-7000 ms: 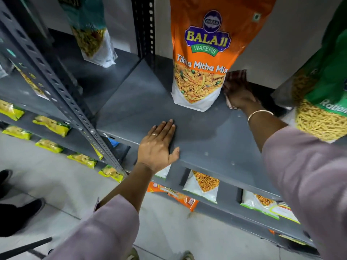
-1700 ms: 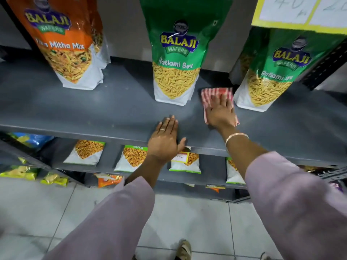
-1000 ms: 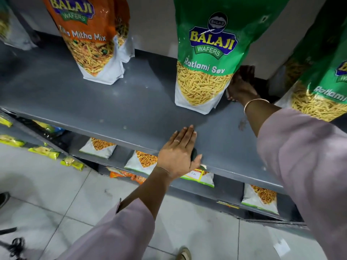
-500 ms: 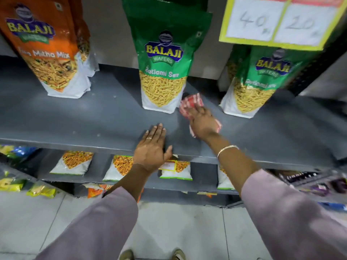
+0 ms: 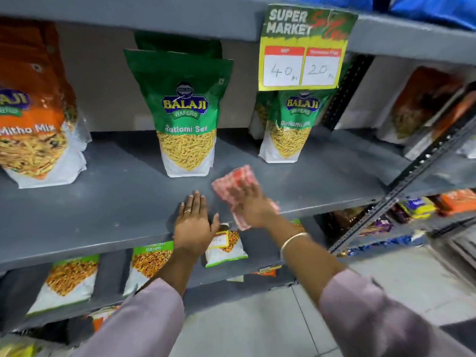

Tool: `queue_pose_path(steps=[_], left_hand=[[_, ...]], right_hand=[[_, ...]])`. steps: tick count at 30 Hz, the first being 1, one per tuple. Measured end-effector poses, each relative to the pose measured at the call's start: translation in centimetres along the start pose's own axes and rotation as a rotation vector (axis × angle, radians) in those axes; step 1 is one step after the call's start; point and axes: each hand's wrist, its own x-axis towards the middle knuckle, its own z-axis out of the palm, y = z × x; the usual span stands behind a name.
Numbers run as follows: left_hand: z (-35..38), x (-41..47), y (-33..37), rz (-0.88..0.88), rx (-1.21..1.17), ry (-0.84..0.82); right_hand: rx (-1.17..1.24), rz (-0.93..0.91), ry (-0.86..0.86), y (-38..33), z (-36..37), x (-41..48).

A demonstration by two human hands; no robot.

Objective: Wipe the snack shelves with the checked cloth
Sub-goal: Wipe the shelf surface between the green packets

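The red-and-white checked cloth lies flat on the grey snack shelf, near its front edge and right of the middle green bag. My right hand presses down on the cloth with fingers spread; the image of it is blurred. My left hand rests palm down on the shelf's front edge, just left of the cloth, fingers apart, holding nothing.
A green Ratlami Sev bag stands behind the cloth, a second one to its right, an orange mix bag at the left. A price sign hangs from the shelf above. Small snack packets fill the lower shelf. A perforated upright stands at the right.
My right hand has drawn the cloth from the back of the shelf beside the green bag forward to the front edge. My left hand stays planted on the edge.
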Motion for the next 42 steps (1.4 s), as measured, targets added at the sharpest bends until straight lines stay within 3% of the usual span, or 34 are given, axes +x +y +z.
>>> queue_pose_path(steps=[4,9,11,15,18,22,24,26,29,31,34,37,38,40,42], left_hand=[[0.2,0.0,-0.2,0.011,-0.003,0.005],[0.3,-0.2,-0.2,-0.012,-0.011,0.007],[0.5,-0.2,0.0,-0.023,-0.009,0.004],[-0.3,0.4,1.1,-0.101,-0.019,-0.020],[-0.8,1.5,4.9,-0.095,-0.018,0.031],[0.6,3.1,13.2,-0.005,0.035,0.043],[2.2,4.0,17.5,-0.009,0.035,-0.007],[4.1,5.0,20.7,-0.019,0.061,-0.071],[5.6,6.1,23.7,-0.045,0.058,-0.177],[5.8,6.3,24.8,-0.067,0.072,-0.169],[5.9,6.4,25.5,-0.111,0.118,-0.135],[6.0,7.0,26.1,-0.097,0.182,-0.081],[6.0,7.3,26.3,-0.085,0.203,-0.064],[6.1,7.7,26.6,-0.070,0.215,-0.093],[6.2,8.1,26.6,-0.064,0.210,-0.092]], right_hand=[[-0.063,-0.030,0.065,0.8,1.2,0.5],[-0.011,0.418,0.056,9.1,-2.5,-0.1],[-0.002,0.474,0.005,10.6,-2.9,0.8],[-0.128,0.122,-0.078,7.1,-1.7,2.3],[-0.117,-0.025,-0.032,9.1,-2.0,2.7],[-0.208,0.040,0.064,18.9,-3.4,3.9],[-0.183,0.137,0.056,22.8,-4.8,3.4],[-0.133,0.107,0.077,24.0,-6.1,2.3],[-0.102,-0.263,0.318,23.1,-5.9,1.2],[-0.126,-0.381,0.362,23.4,-5.8,1.3],[-0.035,-0.234,0.315,25.9,-6.3,1.0],[0.118,0.114,0.577,29.7,-7.4,0.9],[0.138,0.230,0.589,30.8,-8.0,1.2],[0.138,0.402,0.472,32.4,-8.7,2.1],[0.094,0.459,0.325,32.7,-9.1,3.3]])
